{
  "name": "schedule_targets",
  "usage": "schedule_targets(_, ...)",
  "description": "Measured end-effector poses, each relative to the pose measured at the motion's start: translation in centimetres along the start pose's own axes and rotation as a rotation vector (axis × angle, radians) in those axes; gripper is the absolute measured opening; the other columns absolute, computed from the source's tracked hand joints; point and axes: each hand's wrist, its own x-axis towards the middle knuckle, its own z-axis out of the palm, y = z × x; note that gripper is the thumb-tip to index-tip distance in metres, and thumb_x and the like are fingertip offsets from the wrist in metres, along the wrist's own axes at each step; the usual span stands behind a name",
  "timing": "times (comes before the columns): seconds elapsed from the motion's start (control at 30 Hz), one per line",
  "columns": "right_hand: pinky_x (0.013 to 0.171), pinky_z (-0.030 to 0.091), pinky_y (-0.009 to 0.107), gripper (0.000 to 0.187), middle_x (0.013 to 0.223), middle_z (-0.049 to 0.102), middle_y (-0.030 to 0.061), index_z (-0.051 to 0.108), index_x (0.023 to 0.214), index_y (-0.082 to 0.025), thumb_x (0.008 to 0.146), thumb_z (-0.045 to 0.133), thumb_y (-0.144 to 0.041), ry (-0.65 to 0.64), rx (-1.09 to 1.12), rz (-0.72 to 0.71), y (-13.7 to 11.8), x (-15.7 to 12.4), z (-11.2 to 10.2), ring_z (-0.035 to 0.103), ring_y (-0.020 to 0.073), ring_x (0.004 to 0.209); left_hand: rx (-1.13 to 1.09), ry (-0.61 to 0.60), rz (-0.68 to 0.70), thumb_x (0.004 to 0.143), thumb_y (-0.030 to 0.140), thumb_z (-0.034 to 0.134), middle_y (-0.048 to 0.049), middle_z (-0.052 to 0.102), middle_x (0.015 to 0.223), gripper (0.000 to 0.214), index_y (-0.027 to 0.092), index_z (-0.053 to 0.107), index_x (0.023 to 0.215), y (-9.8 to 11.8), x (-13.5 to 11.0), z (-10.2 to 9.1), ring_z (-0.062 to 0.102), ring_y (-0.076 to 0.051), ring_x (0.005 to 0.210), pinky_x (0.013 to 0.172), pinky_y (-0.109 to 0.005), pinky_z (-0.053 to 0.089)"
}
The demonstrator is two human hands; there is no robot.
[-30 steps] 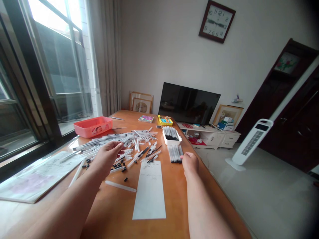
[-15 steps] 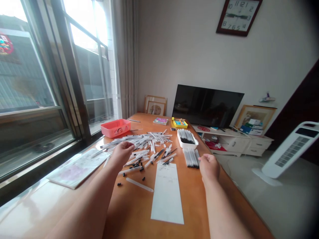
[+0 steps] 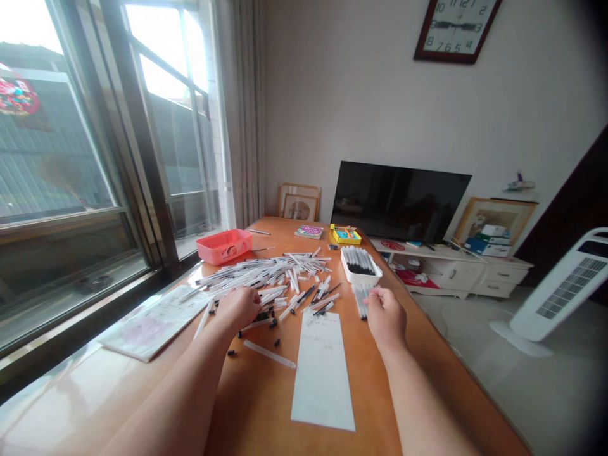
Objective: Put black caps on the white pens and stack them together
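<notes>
My left hand (image 3: 243, 306) is closed, fingertips down among small black pen caps (image 3: 266, 315) at the near side of a heap of clear pen barrels (image 3: 266, 269). Whatever it pinches is hidden. On the right, my right hand (image 3: 388, 316) has its fingers curled over the right side of a neat row of clear pens with black ends (image 3: 361, 297). The hand covers part of that row, so its grip cannot be made out. Just beyond the row stands a white box (image 3: 363, 277) filled with similar pens. A long white paper strip (image 3: 323, 373) lies between my forearms.
A pink bin (image 3: 225, 248) stands behind the heap, near the window. At left lies a flat booklet (image 3: 147, 326). A single clear barrel (image 3: 270, 353) rests near the paper strip. Farther back are a colourful book (image 3: 308, 232) and a yellow box (image 3: 346, 235).
My left hand has lowered and moved slightly right, onto the caps. My right hand has shifted left and up, over the right part of the pen row. The camera view has tilted slightly.
</notes>
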Motion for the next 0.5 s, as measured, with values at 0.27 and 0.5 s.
schedule_targets(0.27, 0.067, 0.044, 0.032, 0.030, 0.082, 0.073, 0.0063, 0.069, 0.090, -0.021, 0.084, 0.059, -0.049, -0.142, 0.275, -0.020, -2.8, -2.3, 0.9, 0.062, 0.0225, 0.072, -0.306, 0.034, 0.083, 0.078, 0.033, 0.057, -0.0066, 0.071, 0.079, 0.020, 0.021, 0.072, 0.083, 1.7, -0.8, -1.1, 0.062, -0.021, 0.075, 0.067, -0.029, 0.043)
schedule_targets(0.5, 0.060, 0.043, 0.027, 0.047, 0.093, 0.073, 0.0089, 0.067, 0.110, -0.017, 0.078, 0.073, -0.050, -0.593, 0.688, 0.186, -6.0, -5.8, 1.9, 0.062, 0.0187, 0.074, -0.638, -0.088, 0.280, 0.081, 0.044, 0.057, -0.0034, 0.069, 0.078, 0.028, 0.018, 0.068, 0.086, 5.0, -2.8, -1.6, 0.061, -0.019, 0.073, 0.063, -0.027, 0.045)
